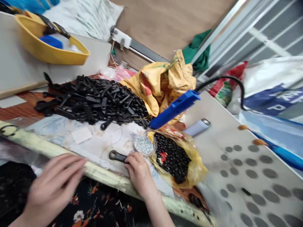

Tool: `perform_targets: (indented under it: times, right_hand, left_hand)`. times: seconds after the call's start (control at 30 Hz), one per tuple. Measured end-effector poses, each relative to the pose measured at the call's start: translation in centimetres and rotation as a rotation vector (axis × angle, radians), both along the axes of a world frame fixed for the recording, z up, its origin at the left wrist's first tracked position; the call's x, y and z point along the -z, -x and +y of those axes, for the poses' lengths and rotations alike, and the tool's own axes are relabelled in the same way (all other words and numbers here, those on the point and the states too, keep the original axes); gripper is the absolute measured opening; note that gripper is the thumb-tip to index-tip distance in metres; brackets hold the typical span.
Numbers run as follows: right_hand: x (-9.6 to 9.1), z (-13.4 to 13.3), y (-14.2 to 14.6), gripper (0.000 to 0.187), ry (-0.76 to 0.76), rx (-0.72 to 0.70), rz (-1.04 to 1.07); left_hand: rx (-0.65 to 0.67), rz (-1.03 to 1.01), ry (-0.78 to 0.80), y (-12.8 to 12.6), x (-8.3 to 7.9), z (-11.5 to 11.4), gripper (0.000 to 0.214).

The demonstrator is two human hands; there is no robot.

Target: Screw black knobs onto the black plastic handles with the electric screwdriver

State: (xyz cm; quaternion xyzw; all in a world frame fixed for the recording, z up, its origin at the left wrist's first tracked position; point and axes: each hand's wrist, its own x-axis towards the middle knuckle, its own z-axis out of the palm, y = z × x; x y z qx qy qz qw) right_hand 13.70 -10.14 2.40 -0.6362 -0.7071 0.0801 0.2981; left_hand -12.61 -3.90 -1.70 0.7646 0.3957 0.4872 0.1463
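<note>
A right hand (139, 175) pinches a black plastic pull tab (117, 156) just beside a dish of silver metal bits (143, 145), as the open left hand (53, 186) hovers at seven o'clock, fingers spread. A heap of matching tabs (92, 99) lies farther off at twelve o'clock.

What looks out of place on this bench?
One black zipper pull lies apart from the heap, out on the stained sheet. The dish of silver bits also looks precarious, perched against the yellow bag.
</note>
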Motion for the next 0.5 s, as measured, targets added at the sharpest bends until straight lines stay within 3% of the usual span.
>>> perform_targets:
  times: [0.1, 0.2, 0.27, 0.33, 0.4, 0.5]
  right_hand:
    - [0.6, -2.1, -0.8, 0.019, -0.117, 0.062, 0.145]
    - [0.7, -3.7, -4.2, 0.02, -0.156, 0.393, 0.203]
    - [0.8, -4.1, -7.7, 0.028, -0.104, 0.635, 0.194]
    - [1.1, -3.8, -11.4, 0.031, -0.062, 0.752, 0.181]
    - [1.5, -2.8, -14.2, 0.028, -0.015, 0.791, 0.164]
    - [2.3, -1.2, -15.9, 0.02, 0.035, 0.808, 0.131]
  left_hand:
    - [0.317, 0.14, -0.081, -6.8, -2.2, 0.1, 0.037]
    - [0.414, 0.263, -0.057, -11.1, -1.7, 0.7, 0.032]
    - [0.447, 0.305, -0.008, -12.5, -0.9, 1.0, 0.027]
    - [0.464, 0.31, 0.021, -12.9, -0.3, 1.1, 0.022]
    - [0.455, 0.283, 0.019, -12.8, 0.0, 1.1, 0.021]
    - [0.442, 0.235, 0.01, -12.3, 0.0, 1.1, 0.018]
